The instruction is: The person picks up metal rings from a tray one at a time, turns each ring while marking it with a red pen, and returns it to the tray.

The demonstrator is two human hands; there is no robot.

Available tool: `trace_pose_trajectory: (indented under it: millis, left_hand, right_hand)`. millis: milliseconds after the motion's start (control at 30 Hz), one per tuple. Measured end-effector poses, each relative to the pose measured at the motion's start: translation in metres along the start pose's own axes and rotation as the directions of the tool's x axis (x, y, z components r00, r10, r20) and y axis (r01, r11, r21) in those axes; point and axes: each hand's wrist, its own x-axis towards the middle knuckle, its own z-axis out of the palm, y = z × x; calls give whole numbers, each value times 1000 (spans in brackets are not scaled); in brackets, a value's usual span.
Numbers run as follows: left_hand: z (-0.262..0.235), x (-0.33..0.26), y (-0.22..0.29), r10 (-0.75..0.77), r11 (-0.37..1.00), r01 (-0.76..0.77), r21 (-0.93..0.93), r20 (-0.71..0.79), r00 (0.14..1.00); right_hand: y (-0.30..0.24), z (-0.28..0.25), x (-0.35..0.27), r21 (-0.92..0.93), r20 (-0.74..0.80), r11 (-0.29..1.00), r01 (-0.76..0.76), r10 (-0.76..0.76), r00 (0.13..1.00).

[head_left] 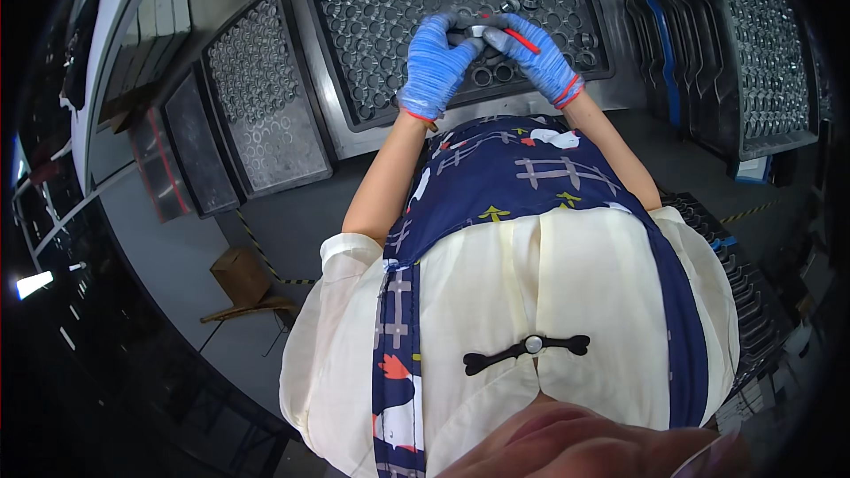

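Both my hands wear blue knitted gloves with grey fingertips and red cuffs, and they meet over a black tray (343, 108). Between the fingertips is a small shiny metal ring (477, 31). My left hand (436, 62) is closed on it from one side. My right hand (542, 55) pinches it from the other. A thin red stick-like thing (522, 41) lies along the right fingers; its kind I cannot make out. Many similar metal rings (372, 9) lie flat in the tray below, some of them hidden by my hands.
To the left, a second black tray (305, 155) is partly filled with rings, beside a dark bare tray (199, 146). On the right stands a stack of black trays (682, 44), with a ring-filled tray (766, 53) beside it. A cardboard box (240, 276) sits lower left.
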Motion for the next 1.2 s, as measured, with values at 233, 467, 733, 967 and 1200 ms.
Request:
trace_pose_trajectory:
  millis: [233, 467, 733, 967, 1200]
  left_hand:
    - [-5, -14, 43, 340, 917, -329, 227, -8, 940]
    - [-6, -11, 45, 1, 916, 42, -399, 106, 994]
    - [1, -11, 41, 173, 949, -171, -266, -13, 985]
    - [-7, -14, 61, 209, 970, -209, -125, -11, 978]
    - [-4, -11, 53, 76, 891, -39, -452, 64, 995]
  right_hand:
    - [-23, -2, -7, -220, 112, 966, 139, -116, 987]
    - [-25, -7, -16, 343, 99, 939, 0, -36, 994]
    - [-30, -11, -17, -94, 54, 965, 244, -240, 969]
    - [-35, -13, -20, 171, 101, 982, 76, -94, 990]
    - [-33, -12, -20, 61, 30, 986, 153, -155, 987]
